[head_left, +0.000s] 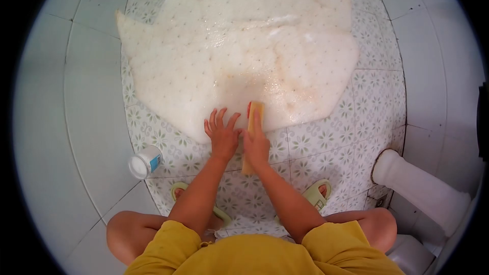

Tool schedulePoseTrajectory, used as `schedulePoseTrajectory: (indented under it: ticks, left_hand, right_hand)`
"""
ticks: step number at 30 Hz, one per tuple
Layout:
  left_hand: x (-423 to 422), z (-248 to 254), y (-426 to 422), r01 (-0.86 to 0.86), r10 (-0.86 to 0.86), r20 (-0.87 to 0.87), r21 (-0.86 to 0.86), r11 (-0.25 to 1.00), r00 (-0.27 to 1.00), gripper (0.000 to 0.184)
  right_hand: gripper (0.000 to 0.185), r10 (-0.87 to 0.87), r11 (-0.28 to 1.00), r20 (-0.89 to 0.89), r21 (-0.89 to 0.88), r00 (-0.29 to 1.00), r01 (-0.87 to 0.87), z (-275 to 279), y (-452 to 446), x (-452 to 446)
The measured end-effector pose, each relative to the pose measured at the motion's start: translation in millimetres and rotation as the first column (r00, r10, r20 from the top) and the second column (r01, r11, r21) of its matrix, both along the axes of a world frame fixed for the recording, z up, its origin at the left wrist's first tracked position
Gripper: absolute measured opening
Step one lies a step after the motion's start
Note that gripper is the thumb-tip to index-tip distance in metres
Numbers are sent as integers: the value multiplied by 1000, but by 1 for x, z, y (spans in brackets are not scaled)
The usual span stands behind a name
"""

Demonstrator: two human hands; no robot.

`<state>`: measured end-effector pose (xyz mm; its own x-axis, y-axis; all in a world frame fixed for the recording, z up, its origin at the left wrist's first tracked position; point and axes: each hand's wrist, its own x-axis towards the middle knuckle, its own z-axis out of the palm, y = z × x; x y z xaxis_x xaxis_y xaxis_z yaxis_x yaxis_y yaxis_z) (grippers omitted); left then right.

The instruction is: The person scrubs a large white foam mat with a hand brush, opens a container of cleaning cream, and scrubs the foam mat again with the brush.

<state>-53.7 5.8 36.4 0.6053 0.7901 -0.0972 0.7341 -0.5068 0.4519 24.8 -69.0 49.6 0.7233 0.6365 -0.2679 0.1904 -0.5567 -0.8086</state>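
Note:
A large wet off-white mat [173,76] with small dots and a few yellowish stains lies spread on the tiled floor. My right hand [256,147] is closed around a yellowish wooden brush [256,109]; a strip of red shows at its far left side, perhaps bristles. The brush's far end lies over the mat's near edge, and its near end sticks out below my palm. Close on the left, my left hand [224,135] has its fingers spread on the same edge, its thumb near the brush.
To the left, a white tub [145,162] with a blue label stands against the wall. A thick white pipe or pedestal [423,183] rises from the floor at right. Pale tiled walls [97,61] flank both sides. My feet wear light green slippers [317,196].

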Motion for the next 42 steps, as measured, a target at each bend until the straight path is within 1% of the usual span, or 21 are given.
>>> schedulePoseTrajectory:
  ticks: [4,6,7,8,10,14,16,19,22,23,24,26,30,32,33,34,36,37,38,41,42]
  left_hand:
    - [1,0,-3,6,-6,-18,26,1000,1000,51]
    - [4,1,-3,0,1,-36,27,1000,999,51]
    - [4,1,-3,-6,7,-48,23,1000,999,51]
    - [5,0,-3,-6,7,-39,23,1000,999,51]
    - [5,-2,-3,-19,23,-79,48,999,997,51]
    - [1,0,-2,7,-3,-85,45,999,996,51]
    - [2,3,-3,21,-19,-28,62,998,999,53]
    - [4,2,-1,11,-6,-46,96,995,999,54]
    - [-1,-6,0,14,-2,-110,105,994,994,54]
    - [-3,-7,0,13,-1,-109,106,994,994,54]
    - [-2,-4,0,12,-4,-83,100,995,997,54]
    - [-1,0,-2,17,-12,-56,89,996,998,55]
    - [-4,1,-1,2,-2,-6,64,998,1000,51]
    - [-7,-4,1,-10,9,24,46,999,1000,48]
    - [-12,-10,2,5,-6,16,46,999,1000,47]
    - [-12,-10,2,22,-22,9,46,999,1000,46]
    - [-9,-6,1,14,-15,41,34,999,999,47]
    - [-9,-4,0,6,-7,69,21,1000,998,48]
    - [-9,-3,0,7,-9,64,19,1000,998,48]
    - [-6,-2,-2,14,-17,71,45,999,997,51]
    - [-5,-2,-3,11,-14,63,45,999,998,51]
  right_hand:
    - [65,-24,990,-146,-142,989,3,2,54,60]
    - [66,-121,988,-405,-134,906,72,30,79,80]
    - [66,-65,991,-192,-125,979,41,10,75,70]
    - [66,-65,991,-184,-125,981,42,-5,60,51]
    - [65,95,995,166,-12,981,-94,-11,27,14]
    - [67,141,988,166,-85,976,-128,-18,26,17]
    - [66,43,981,-99,-183,994,-60,6,58,60]
    - [67,-59,995,-135,-91,989,47,4,68,53]
    - [68,68,997,-43,25,997,-67,-7,47,23]
    - [69,128,990,50,55,991,-130,-13,44,30]
    - [69,127,990,51,54,991,-130,-10,44,46]
    - [69,-27,999,-429,18,903,38,2,49,82]
    - [69,-191,981,-512,-76,837,177,16,56,95]
    - [68,25,999,-462,-23,886,-41,1,52,64]
    - [68,26,999,-460,-22,887,-41,-16,51,51]
    - [68,150,986,-13,75,989,-149,-26,52,40]
    - [67,206,953,443,111,873,-282,-33,46,50]
    - [68,102,993,-36,69,994,-99,3,44,79]
    - [68,-66,997,-497,-57,865,43,24,44,96]
    - [69,-163,986,-428,-53,889,155,25,46,101]
    - [69,-164,986,-427,-53,889,157,6,46,87]
